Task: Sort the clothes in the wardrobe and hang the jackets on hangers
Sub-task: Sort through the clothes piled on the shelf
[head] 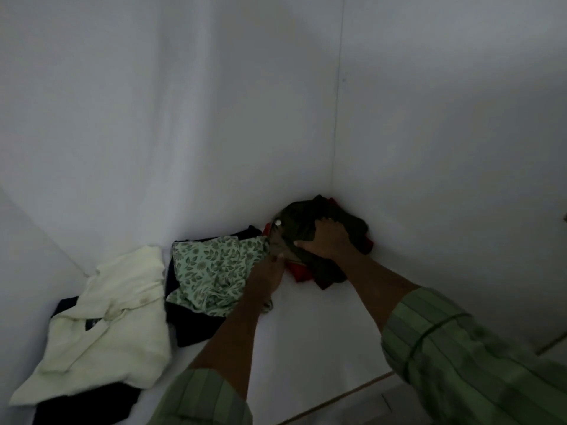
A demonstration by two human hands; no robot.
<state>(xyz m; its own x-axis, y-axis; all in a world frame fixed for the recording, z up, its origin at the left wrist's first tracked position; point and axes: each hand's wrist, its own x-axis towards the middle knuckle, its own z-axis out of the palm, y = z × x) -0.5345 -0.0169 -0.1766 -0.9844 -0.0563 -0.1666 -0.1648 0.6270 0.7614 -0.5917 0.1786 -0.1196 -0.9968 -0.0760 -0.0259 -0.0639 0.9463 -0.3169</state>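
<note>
Sorting stage inside a dim white-panelled wardrobe compartment [306, 332], seen from the head camera. Right hand [328, 240], fingers curled, grips the top of a crumpled dark olive-green garment [306, 214] bunched in the far right corner, where the back and side panels meet. Left hand [268, 274] reaches in just beside it and appears to pinch the near edge of the same bundle; its fingertips are hidden in shadow, so the exact hold cannot be told with certainty. The two hands lie close together, both on this bundle. A red cloth [299, 273] shows beneath and beside the olive garment, touching it. To the left lies a pale green leaf-printed fabric [211, 271], spread over a black garment [196, 326]. Further left, a cream-white collared shirt [107, 326] lies rumpled over another dark piece [89, 403]. Both forearms wear green striped sleeves [454, 342].

No hanger and no rail are visible. Judged step: gathering the corner bundle for sorting; hanging has not begun. The next move calls for lifting the olive garment free of the red cloth beneath, without dragging the latter along, then opening it out to judge whether it is a jacket. Entanglement of the two fabrics is the likely difficulty.
</note>
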